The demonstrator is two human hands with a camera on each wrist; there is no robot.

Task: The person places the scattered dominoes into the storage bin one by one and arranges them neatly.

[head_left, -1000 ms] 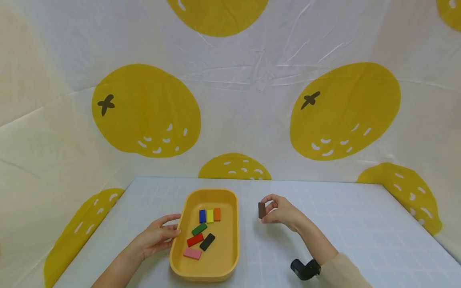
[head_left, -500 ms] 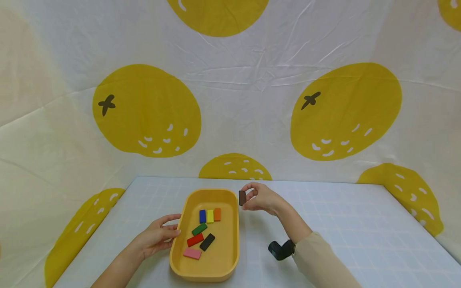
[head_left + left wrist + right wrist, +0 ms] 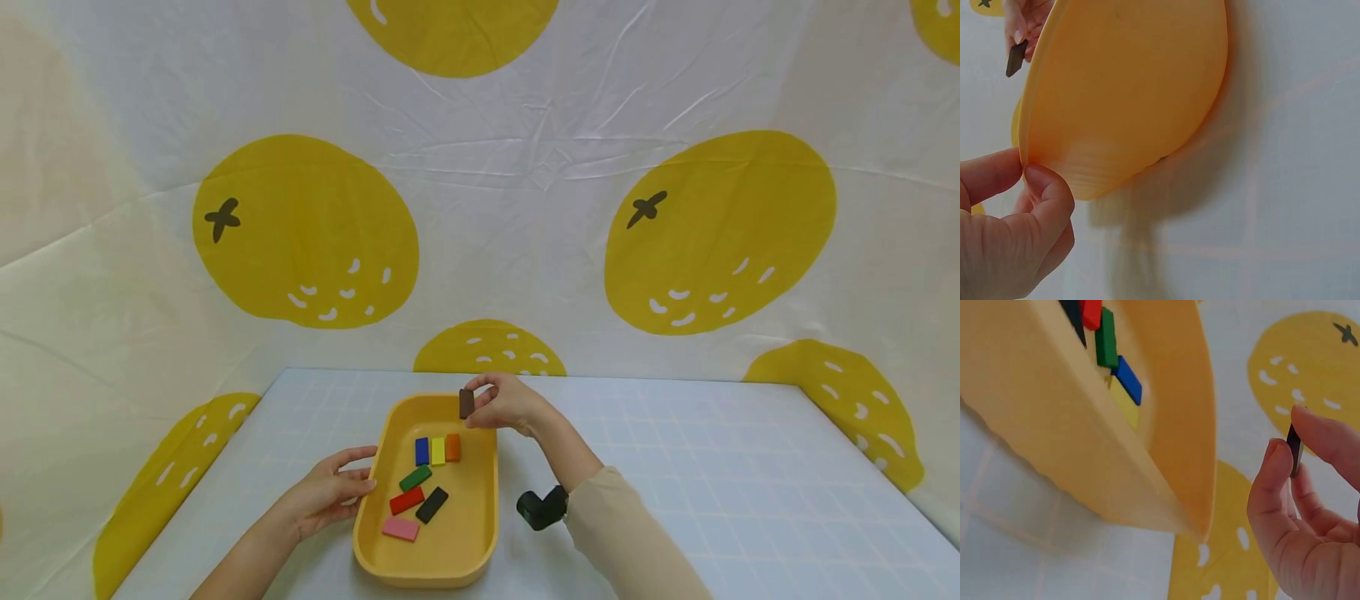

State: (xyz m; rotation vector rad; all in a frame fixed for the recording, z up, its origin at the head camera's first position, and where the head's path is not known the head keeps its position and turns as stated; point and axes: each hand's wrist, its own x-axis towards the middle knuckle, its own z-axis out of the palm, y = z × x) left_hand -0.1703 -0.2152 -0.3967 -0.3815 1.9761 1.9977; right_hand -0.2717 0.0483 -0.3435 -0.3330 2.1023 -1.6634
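A yellow-orange tray [image 3: 457, 550] lies lengthwise on the table. My left hand [image 3: 327, 492] pinches its left rim; the left wrist view shows thumb and finger [image 3: 1047, 194] on either side of that rim. My right hand [image 3: 508, 404] holds a small brown block [image 3: 467, 404] upright between thumb and fingertips, above the tray's far right corner. Inside the tray, a blue block [image 3: 422, 451], a yellow block [image 3: 438, 451] and an orange block [image 3: 452, 447] stand in a row. Nearer lie a green block [image 3: 416, 477], a red block [image 3: 407, 500], a black block [image 3: 432, 505] and a pink block [image 3: 401, 529].
The table [image 3: 712, 483] has a pale blue grid cover. Behind it hangs a white cloth [image 3: 510, 233] printed with large yellow fruit. A black wrist-worn device [image 3: 542, 508] sticks out beside the right sleeve [image 3: 626, 529].
My right hand has carried the brown block leftward and slightly away, from right of the tray to over its far right corner. The left hand, the tray and its blocks stay put.
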